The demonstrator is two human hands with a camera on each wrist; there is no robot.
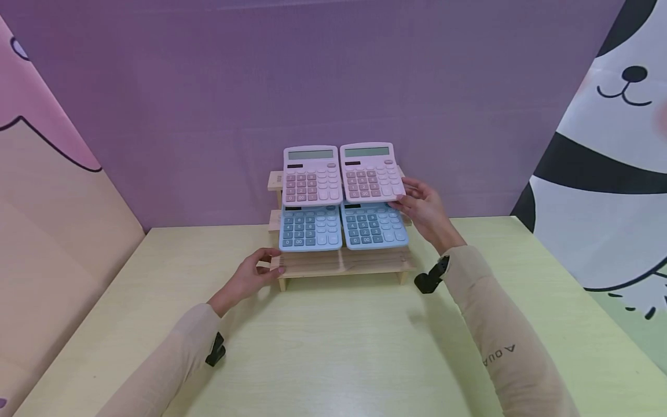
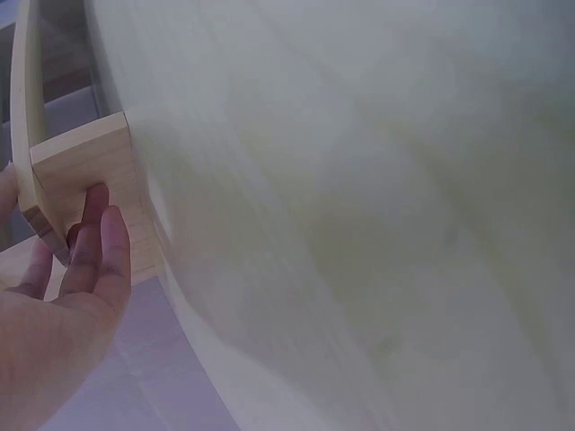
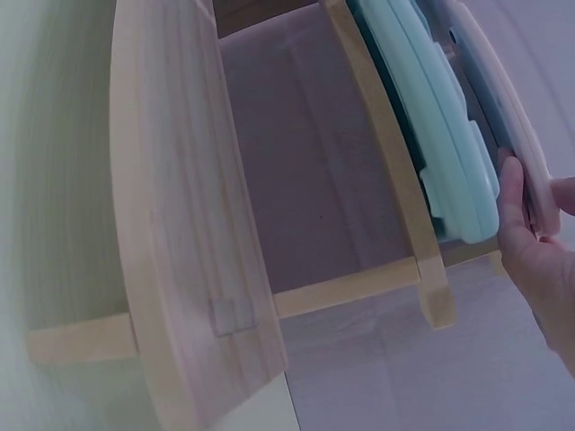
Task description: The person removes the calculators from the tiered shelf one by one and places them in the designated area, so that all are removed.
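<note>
Head view: the right pink calculator (image 1: 371, 174) leans on the top tier of the stepped wooden rack (image 1: 341, 265), its display facing the wearer, and its lower right corner sits in the grip of the right hand (image 1: 426, 211). That grip is a pinch, with one digit over the front edge and others along the side; the right wrist view shows a finger reaching in behind the calculator, between it and the blue one below. The right forearm comes up from the lower right and slants inward, hand raised to the upper tiers. The left hand (image 1: 250, 274) is lower, at the left end of the rack's bottom board; its grip is closed round that end, and the left wrist view shows fingers curled beneath, near a leg. The left forearm slants in from the lower left. Just beside the pinched calculator stands the left pink calculator (image 1: 311, 179); under the pair, the left blue calculator (image 1: 315, 229) and right blue calculator (image 1: 376, 227) lean on the middle tier. Black wrist devices (image 1: 430, 279) hang at the beige sleeves (image 1: 508, 341). The rack stands on the pale desk (image 1: 333, 353), before a purple backdrop (image 1: 333, 75).
</note>
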